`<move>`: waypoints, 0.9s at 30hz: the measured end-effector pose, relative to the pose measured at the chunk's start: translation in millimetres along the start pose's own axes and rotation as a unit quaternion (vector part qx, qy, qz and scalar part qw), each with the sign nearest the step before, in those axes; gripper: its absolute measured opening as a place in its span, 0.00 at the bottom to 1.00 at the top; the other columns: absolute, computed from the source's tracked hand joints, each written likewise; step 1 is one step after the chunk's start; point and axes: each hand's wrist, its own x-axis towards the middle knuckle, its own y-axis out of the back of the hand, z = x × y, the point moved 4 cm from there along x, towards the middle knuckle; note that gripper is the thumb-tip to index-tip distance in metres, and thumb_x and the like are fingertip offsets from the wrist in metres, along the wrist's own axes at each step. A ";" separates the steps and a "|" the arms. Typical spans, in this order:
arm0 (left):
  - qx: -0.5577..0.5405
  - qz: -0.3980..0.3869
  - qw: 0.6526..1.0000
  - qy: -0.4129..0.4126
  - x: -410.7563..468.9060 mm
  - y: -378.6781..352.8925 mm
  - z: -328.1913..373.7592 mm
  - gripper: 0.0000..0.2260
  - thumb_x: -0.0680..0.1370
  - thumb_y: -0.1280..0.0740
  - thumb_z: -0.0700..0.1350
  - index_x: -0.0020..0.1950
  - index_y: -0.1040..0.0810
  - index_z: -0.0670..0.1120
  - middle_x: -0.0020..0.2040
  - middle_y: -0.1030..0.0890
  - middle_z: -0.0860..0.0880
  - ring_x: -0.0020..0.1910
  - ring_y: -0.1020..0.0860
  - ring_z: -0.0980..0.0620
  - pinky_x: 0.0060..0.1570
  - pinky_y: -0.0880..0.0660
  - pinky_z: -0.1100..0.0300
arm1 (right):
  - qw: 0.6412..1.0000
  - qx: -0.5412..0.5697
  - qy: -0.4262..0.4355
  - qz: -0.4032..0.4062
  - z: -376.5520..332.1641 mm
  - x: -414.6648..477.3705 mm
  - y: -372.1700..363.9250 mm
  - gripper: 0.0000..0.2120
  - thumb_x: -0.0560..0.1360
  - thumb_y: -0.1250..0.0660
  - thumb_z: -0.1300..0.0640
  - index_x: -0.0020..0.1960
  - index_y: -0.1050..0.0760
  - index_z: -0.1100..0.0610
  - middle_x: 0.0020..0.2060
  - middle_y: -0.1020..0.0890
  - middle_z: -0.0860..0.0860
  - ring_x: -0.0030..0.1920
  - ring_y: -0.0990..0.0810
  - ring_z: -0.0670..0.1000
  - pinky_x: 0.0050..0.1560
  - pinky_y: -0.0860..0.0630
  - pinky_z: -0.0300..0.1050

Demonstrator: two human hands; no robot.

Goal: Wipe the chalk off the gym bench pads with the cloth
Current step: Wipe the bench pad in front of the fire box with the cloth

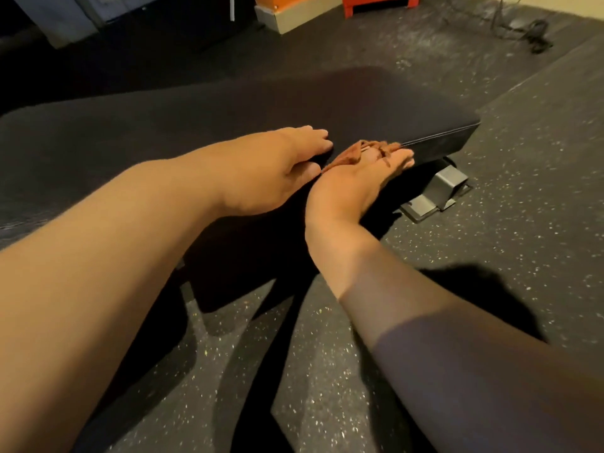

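A black gym bench pad (294,103) runs across the middle of the view, its far end at the right. My left hand (277,165) rests flat on the pad's top near its near edge, fingers relaxed. Just to its right, my right hand (356,181) lies along the pad's side edge with fingers stretched out. A rust-brown cloth (353,155) is bunched between that hand and the pad edge, pressed against it. Part of the cloth is hidden by the hand. In this dim light I can make out no chalk marks on the pad.
The bench's grey metal foot (438,194) sits on speckled rubber flooring under the pad's right end. A red stand (379,3) and an orange and beige box (294,11) are at the back. Dark cables (529,31) lie on the floor at the far right.
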 end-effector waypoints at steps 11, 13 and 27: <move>0.021 0.002 1.000 0.003 31.6 -4.8 4.4 0.22 0.85 0.45 0.50 0.80 0.41 0.57 0.80 0.44 0.59 0.79 0.48 0.58 0.78 0.48 0.55 | 0.997 -0.063 -0.031 0.028 -24.3 52.9 18.4 0.24 0.87 0.54 0.58 0.82 0.53 0.54 0.81 0.47 0.47 0.79 0.48 0.45 0.74 0.53 0.32; 0.015 0.014 1.000 -0.001 37.7 -3.9 7.2 0.21 0.85 0.45 0.51 0.79 0.39 0.58 0.80 0.41 0.58 0.79 0.45 0.57 0.78 0.46 0.54 | 0.991 -0.045 -0.076 0.100 -21.5 46.1 16.5 0.24 0.86 0.51 0.49 0.81 0.45 0.52 0.78 0.38 0.47 0.77 0.39 0.47 0.79 0.48 0.44; -0.001 0.017 1.000 0.012 77.8 -9.5 18.6 0.21 0.85 0.45 0.52 0.79 0.38 0.56 0.79 0.39 0.56 0.79 0.43 0.54 0.78 0.45 0.50 | 0.972 -0.216 -0.063 0.071 -34.8 79.4 27.3 0.26 0.86 0.56 0.47 0.82 0.57 0.48 0.82 0.58 0.49 0.81 0.57 0.48 0.75 0.59 0.42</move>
